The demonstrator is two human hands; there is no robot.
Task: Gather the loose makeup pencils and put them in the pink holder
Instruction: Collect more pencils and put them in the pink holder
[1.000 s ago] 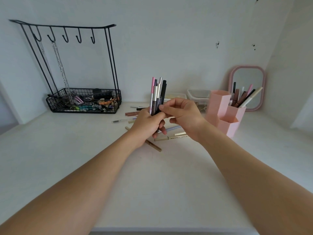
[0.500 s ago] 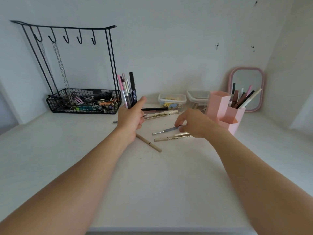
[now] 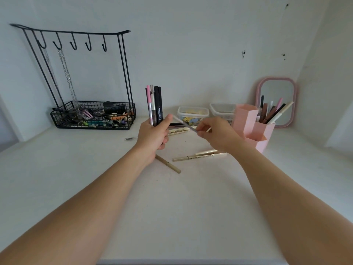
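At frame centre, the left hand [image 3: 152, 135] grips an upright bundle of makeup pencils [image 3: 155, 105]. The right hand [image 3: 217, 134] pinches a grey pencil [image 3: 184, 124] beside it. More pencils lie on the desk [image 3: 57, 169]; the pink holder [image 3: 250, 125] stands at right.

Soft, even daylight, slightly dim and cool; shadows on the table [image 3: 57, 178] are faint. Wide-angle bending stretches the edges; the moving pencil [image 3: 184, 124] blurs.

Pink hexagonal plastic holder [image 3: 248, 119] far right; pink-framed mirror [image 3: 276, 101] behind; black wire rack [image 3: 91, 115] far left; beige pencils [image 3: 198, 156] centre.
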